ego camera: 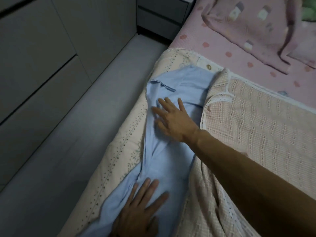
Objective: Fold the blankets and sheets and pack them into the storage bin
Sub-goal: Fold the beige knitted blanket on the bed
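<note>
My hands flat on the blue sheet.
Left hand and right hand spread wide; left wrist cut off below.

Bed under blankets, pillow

head view looks steeply down, close over the bed (wide-angle).

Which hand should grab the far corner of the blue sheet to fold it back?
Right hand, probably: it lies flat on the blue sheet nearest its far corner. Left hand presses the near end.
</note>
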### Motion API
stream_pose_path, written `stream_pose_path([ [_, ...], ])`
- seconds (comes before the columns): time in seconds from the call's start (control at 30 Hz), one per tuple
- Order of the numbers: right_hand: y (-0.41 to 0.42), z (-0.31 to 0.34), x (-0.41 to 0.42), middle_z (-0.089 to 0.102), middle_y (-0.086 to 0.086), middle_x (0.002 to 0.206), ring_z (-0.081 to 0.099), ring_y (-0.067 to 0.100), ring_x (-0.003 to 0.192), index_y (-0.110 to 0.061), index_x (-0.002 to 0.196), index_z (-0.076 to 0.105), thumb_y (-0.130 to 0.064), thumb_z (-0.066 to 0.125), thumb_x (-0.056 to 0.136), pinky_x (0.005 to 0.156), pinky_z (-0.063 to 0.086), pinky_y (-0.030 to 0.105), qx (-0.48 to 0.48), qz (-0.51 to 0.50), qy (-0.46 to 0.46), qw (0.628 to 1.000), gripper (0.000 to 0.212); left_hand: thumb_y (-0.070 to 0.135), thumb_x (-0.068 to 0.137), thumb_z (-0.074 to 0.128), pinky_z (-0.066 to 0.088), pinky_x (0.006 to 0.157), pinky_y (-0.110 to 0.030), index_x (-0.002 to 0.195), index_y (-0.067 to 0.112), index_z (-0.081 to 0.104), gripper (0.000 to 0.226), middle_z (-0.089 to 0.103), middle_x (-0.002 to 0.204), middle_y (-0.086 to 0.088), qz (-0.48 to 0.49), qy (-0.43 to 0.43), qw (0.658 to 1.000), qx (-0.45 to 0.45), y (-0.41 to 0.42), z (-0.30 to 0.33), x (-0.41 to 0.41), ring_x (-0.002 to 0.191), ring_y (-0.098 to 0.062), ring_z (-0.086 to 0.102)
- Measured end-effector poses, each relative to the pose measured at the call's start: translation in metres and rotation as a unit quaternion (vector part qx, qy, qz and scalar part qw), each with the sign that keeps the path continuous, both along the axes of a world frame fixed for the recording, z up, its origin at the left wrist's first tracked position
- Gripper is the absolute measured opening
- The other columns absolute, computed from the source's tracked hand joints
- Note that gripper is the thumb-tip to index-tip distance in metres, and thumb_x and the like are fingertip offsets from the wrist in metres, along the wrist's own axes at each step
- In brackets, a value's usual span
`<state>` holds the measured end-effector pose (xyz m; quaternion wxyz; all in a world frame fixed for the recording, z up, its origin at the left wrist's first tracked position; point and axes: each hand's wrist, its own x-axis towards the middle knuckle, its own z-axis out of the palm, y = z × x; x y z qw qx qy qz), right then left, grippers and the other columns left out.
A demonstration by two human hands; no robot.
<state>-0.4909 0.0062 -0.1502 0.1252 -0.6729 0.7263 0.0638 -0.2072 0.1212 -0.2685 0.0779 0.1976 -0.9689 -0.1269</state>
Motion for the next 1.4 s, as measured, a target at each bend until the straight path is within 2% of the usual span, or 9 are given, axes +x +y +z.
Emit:
stream_pose_path([
  [0.13,0.081,-0.018,0.010,0.035,0.013,0.162,0.027,0.033,0.152,-0.017,0.151,0.045,-0.038,0.033,0.097,0.120,0.015,0.066,-0.076,-0.003,0.063,0.995,0.060,0.042,0.086,0.050,0.021,0.120,-0.055,0.154,0.033,0.036,0.070,0.027,0.164,-0.004,-0.003,0.006,0.998,0.066,0.000,0.007,0.002,0.151,-0.029,0.024],
  [0.3,0.188,-0.016,-0.006,0.019,0.020,0.166,0.016,0.042,0.153,-0.023,0.159,0.020,-0.048,0.040,0.102,0.116,0.009,0.074,-0.117,-0.277,0.105,0.948,0.066,0.037,0.091,0.044,0.014,0.122,-0.057,0.156,0.032,0.030,0.066,0.018,0.166,-0.003,-0.012,-0.010,0.997,0.070,0.002,0.010,0.003,0.154,-0.028,0.015],
  [0.47,0.237,-0.004,-0.062,0.048,0.015,0.150,0.046,0.043,0.135,-0.031,0.160,-0.005,-0.082,0.052,0.079,0.112,0.027,0.068,-0.108,-0.527,-0.172,0.825,0.111,0.031,0.086,0.048,0.015,0.120,-0.061,0.156,0.029,0.031,0.071,0.018,0.166,-0.007,-0.006,-0.032,0.999,0.025,0.003,0.014,0.002,0.153,-0.030,0.015],
  [0.63,0.284,0.001,-0.034,0.025,0.014,0.162,0.027,0.038,0.146,-0.029,0.159,0.016,-0.059,0.060,0.091,0.114,0.022,0.069,-0.118,-0.439,-0.035,0.890,0.087,0.034,0.088,0.044,0.013,0.121,-0.060,0.155,0.025,0.035,0.068,0.020,0.165,-0.012,-0.002,-0.086,0.996,-0.030,0.007,0.017,0.000,0.153,-0.031,0.017],
  [0.77,0.346,-0.006,0.006,0.043,0.003,0.149,0.043,0.029,0.134,-0.028,0.145,0.041,-0.064,0.050,0.089,0.112,0.027,0.062,-0.145,-0.269,0.073,0.949,0.067,0.040,0.093,0.039,0.013,0.121,-0.061,0.153,0.020,0.040,0.063,0.026,0.162,-0.016,-0.005,-0.125,0.991,-0.054,0.007,0.018,-0.004,0.148,-0.036,0.029],
  [0.87,0.386,-0.013,0.013,0.047,0.001,0.138,0.048,0.028,0.122,-0.026,0.140,0.042,-0.073,0.050,0.080,0.101,0.034,0.059,-0.075,-0.264,0.080,0.958,0.077,0.048,0.094,0.033,0.016,0.120,-0.061,0.153,0.021,0.038,0.065,0.030,0.160,-0.019,0.000,-0.180,0.981,-0.066,0.008,0.024,-0.012,0.143,-0.039,0.038],
  [1.07,0.386,-0.010,0.016,0.062,0.013,0.107,0.063,0.037,0.095,-0.008,0.111,0.056,-0.026,0.053,0.094,0.070,0.050,0.045,-0.061,-0.276,0.064,0.957,0.025,0.060,0.095,0.008,-0.017,0.118,-0.052,0.157,0.037,-0.011,0.069,-0.012,0.166,-0.007,0.075,-0.382,0.919,-0.059,0.016,0.055,-0.043,0.155,-0.025,-0.001],
  [1.3,0.454,0.033,-0.076,0.067,0.026,0.107,0.065,0.044,0.100,-0.005,0.111,0.059,-0.027,0.044,0.102,0.081,0.049,0.045,-0.202,-0.594,0.009,0.778,0.028,0.060,0.093,0.033,0.000,0.121,-0.058,0.158,0.035,-0.003,0.078,-0.010,0.167,-0.009,0.084,-0.460,0.884,-0.008,0.012,0.073,-0.064,0.154,-0.033,0.003],
  [1.4,0.512,0.039,-0.112,0.060,0.029,0.125,0.057,0.047,0.115,-0.003,0.127,0.051,-0.032,0.046,0.104,0.094,0.046,0.049,-0.203,-0.678,-0.030,0.706,0.037,0.053,0.087,0.041,0.027,0.115,-0.057,0.150,0.027,0.025,0.071,0.021,0.162,-0.014,0.124,-0.390,0.912,0.021,0.029,0.091,-0.069,0.142,-0.038,0.031],
])
